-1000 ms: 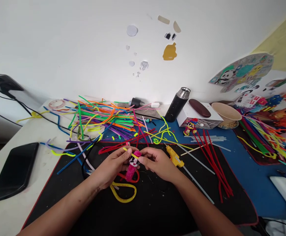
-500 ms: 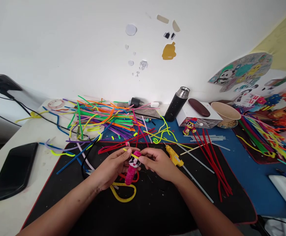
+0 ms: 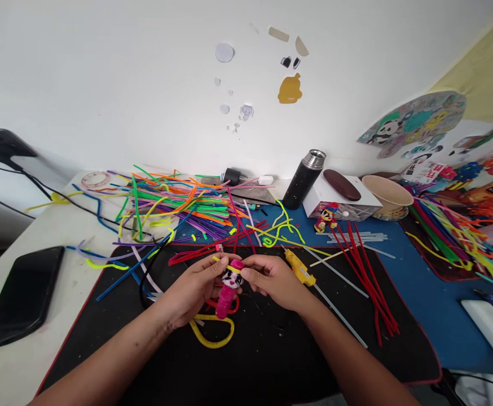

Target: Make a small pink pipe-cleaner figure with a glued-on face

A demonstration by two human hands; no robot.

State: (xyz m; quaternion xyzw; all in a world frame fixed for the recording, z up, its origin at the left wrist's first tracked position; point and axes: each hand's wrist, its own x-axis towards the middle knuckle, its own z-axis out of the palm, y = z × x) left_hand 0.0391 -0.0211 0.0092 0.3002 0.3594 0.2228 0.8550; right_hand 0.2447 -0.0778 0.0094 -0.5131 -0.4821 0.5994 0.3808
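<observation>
Between my hands is a small pipe-cleaner doll [image 3: 227, 301], with a magenta body and top and a white, black-marked face. A yellow pipe cleaner [image 3: 232, 269] runs across the doll's head, its loose end sticking out over my left fingers. My left hand [image 3: 204, 282] is closed round the doll's left side, thumb near the head. From the right, my right hand [image 3: 269, 279] pinches at the edge of the head by the yellow strip; its fingertips are partly hidden. Just below lie scissors with red and yellow handles [image 3: 219, 342], partly covered by the doll and my left hand.
A yellow glue gun [image 3: 300, 268] lies right of my hands, near red pipe cleaners [image 3: 371, 287]. Behind are a heap of coloured pipe cleaners [image 3: 179, 206], a black flask [image 3: 304, 183] and another small doll [image 3: 326, 218]. A phone-like black slab [image 3: 20, 296] lies left.
The doll has turned slightly, so more of its face shows. Both hands keep nearly the same hold. The whole view has shifted a little.
</observation>
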